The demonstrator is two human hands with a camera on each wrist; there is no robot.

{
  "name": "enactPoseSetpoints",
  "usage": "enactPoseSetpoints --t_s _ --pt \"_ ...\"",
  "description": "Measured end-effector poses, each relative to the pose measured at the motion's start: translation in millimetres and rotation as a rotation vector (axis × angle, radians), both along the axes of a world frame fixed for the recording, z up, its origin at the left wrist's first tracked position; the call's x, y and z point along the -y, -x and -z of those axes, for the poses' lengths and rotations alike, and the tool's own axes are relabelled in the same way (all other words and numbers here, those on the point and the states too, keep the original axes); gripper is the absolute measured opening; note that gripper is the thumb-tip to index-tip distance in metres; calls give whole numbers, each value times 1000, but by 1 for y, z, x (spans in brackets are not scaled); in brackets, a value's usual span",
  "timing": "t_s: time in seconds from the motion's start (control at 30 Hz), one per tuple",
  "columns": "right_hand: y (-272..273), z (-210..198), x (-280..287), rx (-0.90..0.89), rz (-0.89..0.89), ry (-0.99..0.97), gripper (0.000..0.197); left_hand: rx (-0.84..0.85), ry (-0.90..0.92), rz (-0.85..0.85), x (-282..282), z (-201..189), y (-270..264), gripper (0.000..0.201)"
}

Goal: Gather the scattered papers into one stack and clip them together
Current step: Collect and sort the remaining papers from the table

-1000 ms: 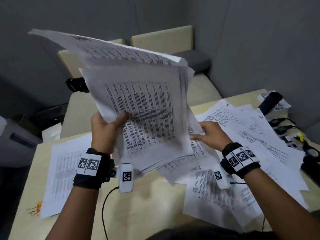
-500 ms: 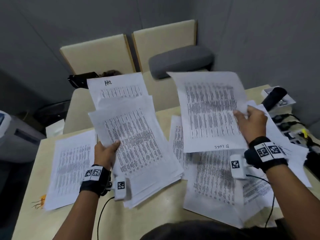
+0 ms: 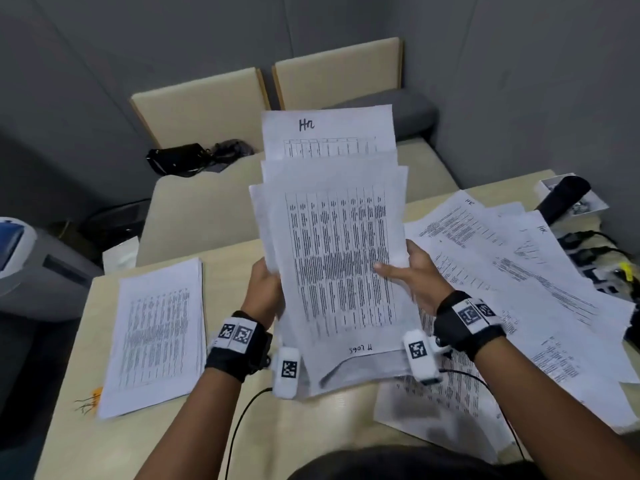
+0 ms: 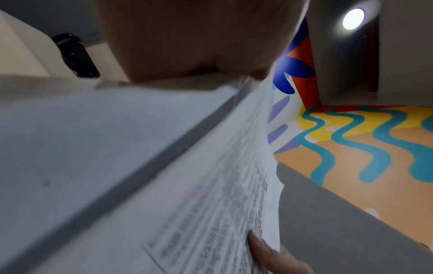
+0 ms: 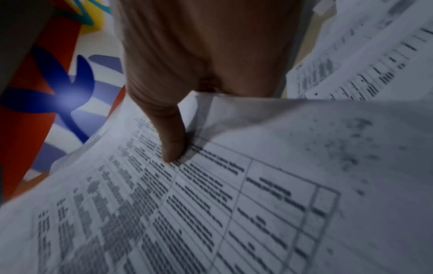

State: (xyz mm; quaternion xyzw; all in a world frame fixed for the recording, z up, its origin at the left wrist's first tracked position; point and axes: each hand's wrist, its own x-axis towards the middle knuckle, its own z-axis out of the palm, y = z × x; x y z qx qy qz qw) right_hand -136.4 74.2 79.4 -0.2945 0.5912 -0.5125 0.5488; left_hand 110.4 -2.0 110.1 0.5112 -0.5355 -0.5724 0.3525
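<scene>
I hold a loose bundle of printed papers (image 3: pixel 332 244) upright above the table, sheets unevenly offset. My left hand (image 3: pixel 265 289) grips the bundle's left edge. My right hand (image 3: pixel 412 275) grips the right edge, thumb pressed on the front sheet. The right wrist view shows that thumb (image 5: pixel 172 140) on the printed table of the top sheet (image 5: pixel 211 204). In the left wrist view the paper bundle (image 4: pixel 164 185) fills the frame, with a fingertip (image 4: pixel 260 246) of the other hand on its edge. More sheets (image 3: pixel 519 271) lie fanned out on the right. A neat pile (image 3: pixel 156 337) lies at left. No clip is visible.
The beige table (image 3: pixel 311 427) carries a black cable (image 3: pixel 242 417). Cables and a black device (image 3: pixel 562 197) crowd the far right edge. Two chairs (image 3: pixel 207 102) stand behind the table, a black bag (image 3: pixel 180 159) on one. A grey machine (image 3: pixel 31 268) stands at left.
My right hand brought its single sheet leftward onto the front of the bundle held by my left hand. Both hands now hold one bundle, raised toward the centre.
</scene>
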Motion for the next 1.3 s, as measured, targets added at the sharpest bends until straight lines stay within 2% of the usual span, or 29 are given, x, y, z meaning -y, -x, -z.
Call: enactPoseSetpoints --t_s 0.03,0.1,0.13,0.17,0.2,0.27,0.3,0.33,0.43,0.57,0.7,0.77,0.9,0.97,1.07,1.17,1.3 --pt "-1 -2 1 -27 -12 19 46 -62 -31 -12 -2 -1 4 28" --pt "-2 -8 2 -155 13 56 37 -248 -100 -2 -8 -4 9 67" --pt "-2 -14 2 -208 45 87 33 -303 -81 11 -9 -7 10 84" --pt "-3 -20 2 -242 77 119 29 -299 -40 36 -10 -10 12 92" --pt "-2 -26 3 -256 110 148 27 -234 39 39 -12 -17 13 89" --pt "0 -35 5 -264 166 167 24 -122 198 64 -10 -24 18 54" --pt "1 -39 6 -266 192 177 24 -116 247 64 -7 -26 21 40" --pt "1 -44 6 -266 210 183 26 -149 267 55 -7 -30 24 35" --pt "4 -42 6 -204 248 159 43 -219 274 39 -6 -26 26 35" --pt "5 -28 1 -246 123 79 47 -106 205 94 -3 4 21 38" --pt "9 -17 -3 -254 82 109 32 -60 158 73 1 23 18 40" --pt "11 -15 -3 -248 77 96 31 -69 154 58 5 25 19 38" --pt "12 -7 0 -169 108 69 66 -164 106 109 10 19 23 46" --pt "11 -4 1 -138 129 84 72 -239 68 109 13 17 25 53" --pt "4 0 4 -125 123 34 56 -264 -8 113 17 24 32 53" --pt "-6 9 5 -138 95 -30 47 -130 -90 111 15 40 42 46" --pt "-7 17 3 -123 204 -70 33 44 -101 51 15 59 44 34"
